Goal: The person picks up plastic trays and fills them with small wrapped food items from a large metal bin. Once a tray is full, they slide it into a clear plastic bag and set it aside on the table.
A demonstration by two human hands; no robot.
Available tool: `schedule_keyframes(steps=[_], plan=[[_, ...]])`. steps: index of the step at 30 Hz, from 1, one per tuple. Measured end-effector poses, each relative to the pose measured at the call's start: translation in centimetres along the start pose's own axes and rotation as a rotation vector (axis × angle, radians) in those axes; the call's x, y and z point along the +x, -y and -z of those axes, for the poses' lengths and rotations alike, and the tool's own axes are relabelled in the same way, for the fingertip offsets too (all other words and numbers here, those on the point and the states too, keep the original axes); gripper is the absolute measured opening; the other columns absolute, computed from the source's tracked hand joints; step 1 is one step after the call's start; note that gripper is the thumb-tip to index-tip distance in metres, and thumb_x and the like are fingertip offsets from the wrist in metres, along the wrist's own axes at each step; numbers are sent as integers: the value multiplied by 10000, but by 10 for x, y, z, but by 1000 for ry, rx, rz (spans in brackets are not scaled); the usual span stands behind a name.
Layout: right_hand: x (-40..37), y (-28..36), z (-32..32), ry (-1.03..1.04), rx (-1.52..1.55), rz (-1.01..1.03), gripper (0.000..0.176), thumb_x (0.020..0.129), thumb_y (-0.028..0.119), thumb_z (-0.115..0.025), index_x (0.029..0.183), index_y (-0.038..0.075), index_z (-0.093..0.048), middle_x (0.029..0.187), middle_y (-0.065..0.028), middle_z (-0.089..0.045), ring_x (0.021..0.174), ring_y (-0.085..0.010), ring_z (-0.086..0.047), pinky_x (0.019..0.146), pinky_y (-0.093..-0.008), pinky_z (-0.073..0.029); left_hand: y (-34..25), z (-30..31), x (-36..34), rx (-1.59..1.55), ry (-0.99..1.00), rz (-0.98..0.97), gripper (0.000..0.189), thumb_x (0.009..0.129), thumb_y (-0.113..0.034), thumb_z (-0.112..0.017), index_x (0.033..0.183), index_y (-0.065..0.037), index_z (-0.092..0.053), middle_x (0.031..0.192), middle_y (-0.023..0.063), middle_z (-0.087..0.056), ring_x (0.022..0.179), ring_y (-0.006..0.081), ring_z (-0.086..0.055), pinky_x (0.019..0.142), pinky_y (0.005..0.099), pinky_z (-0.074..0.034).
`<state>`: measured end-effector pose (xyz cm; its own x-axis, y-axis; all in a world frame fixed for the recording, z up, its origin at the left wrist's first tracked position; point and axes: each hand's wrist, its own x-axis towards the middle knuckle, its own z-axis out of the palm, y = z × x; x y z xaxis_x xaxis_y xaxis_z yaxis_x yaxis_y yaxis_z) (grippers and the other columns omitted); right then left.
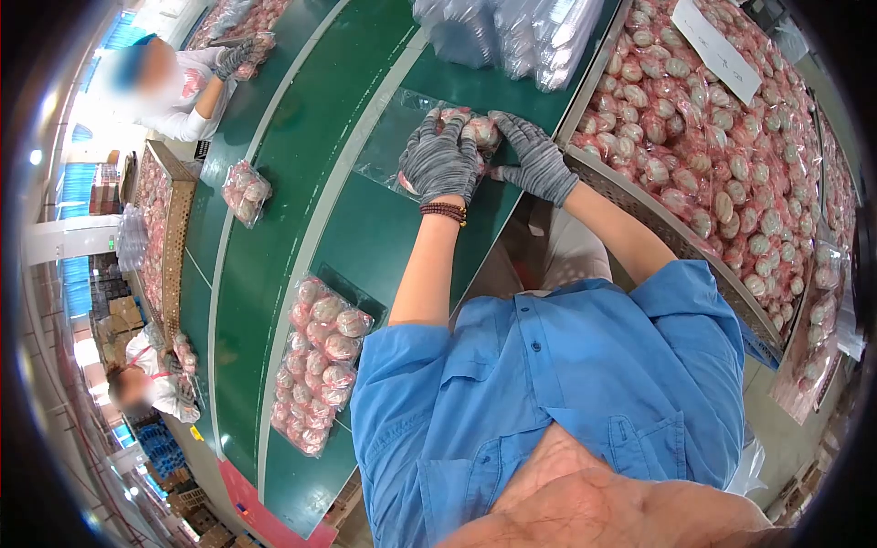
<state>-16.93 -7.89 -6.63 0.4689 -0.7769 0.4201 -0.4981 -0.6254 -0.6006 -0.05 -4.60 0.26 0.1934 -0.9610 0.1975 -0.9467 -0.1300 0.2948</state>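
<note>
Green worktable (375, 224): a clear bag (379, 151) is laid flat toward the far side, with a pack of round, pink-and-white wrapped pieces (482, 131) at its right part; whether the pack is inside cannot be told. The pack is covered by the gloved left hand (441, 157), fingers slightly spread over its top; whether anything is pinched beneath cannot be told. By the gloved right hand (537, 160) the pack's right edge is met, thumb and forefinger held apart. Stacked clear trays or bags (521, 36) are set farther off. Nearer, at left, filled packs (318, 365) are laid side by side on the table. A smaller pack (246, 193) is carried on the green belt (274, 119) beyond. At right, a metal-edged bin (658, 203) is heaped with similar pieces (694, 151), topped by a paper sheet (717, 47). Across the belt, two co-workers (187, 91) are seen.
</note>
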Motion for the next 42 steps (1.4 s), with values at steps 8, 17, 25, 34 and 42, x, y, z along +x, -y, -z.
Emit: schedule_keyframes(steps=[8, 17, 25, 34, 42], plan=[[12, -12, -9, 51, 119, -93, 873, 655, 478, -774, 1345, 45, -460, 1362, -169, -481, 1270, -335, -443, 1096, -414, -319, 2, -3, 2, 17, -2, 11, 344, 896, -397, -535, 1222, -327, -621, 1335, 58, -533, 1195, 288, -513, 1014, 462, -384], [14, 16, -18, -100, -114, -64, 834, 720, 247, -738, 1443, 100, -348, 1439, -114, -424, 1347, -325, -367, 1137, -415, -254, -13, 11, 3, 40, 41, 86, 438, 882, -509, -516, 1258, -298, -595, 1366, 74, -505, 1218, 319, -494, 1019, 458, -390], [41, -29, -21, 210, -159, 32, 664, 845, 253, -612, 1441, 108, -357, 1466, -103, -394, 1382, -286, -319, 1149, -417, -220, -27, -1, -3, 62, -43, 270, 523, 881, -590, -469, 1309, -300, -550, 1437, 104, -409, 1285, 323, -418, 1066, 472, -324], [12, 0, -1, 319, -205, 85, 988, 795, 437, -636, 1499, 20, -83, 1562, -196, -97, 1455, -348, -71, 1169, -456, -88, -27, -2, -4, 94, -66, 227, 430, 885, -528, -524, 1251, -316, -600, 1377, 60, -464, 1235, 294, -464, 1034, 442, -371], [24, 35, 19, 568, -251, -16, 1423, 546, 683, -748, 1467, -66, 37, 1530, -303, 16, 1442, -413, 30, 1164, -477, -8, -28, -1, -2, 71, -95, 256, 389, 902, -489, -514, 1221, -292, -622, 1354, 56, -482, 1208, 292, -488, 1024, 434, -382]])
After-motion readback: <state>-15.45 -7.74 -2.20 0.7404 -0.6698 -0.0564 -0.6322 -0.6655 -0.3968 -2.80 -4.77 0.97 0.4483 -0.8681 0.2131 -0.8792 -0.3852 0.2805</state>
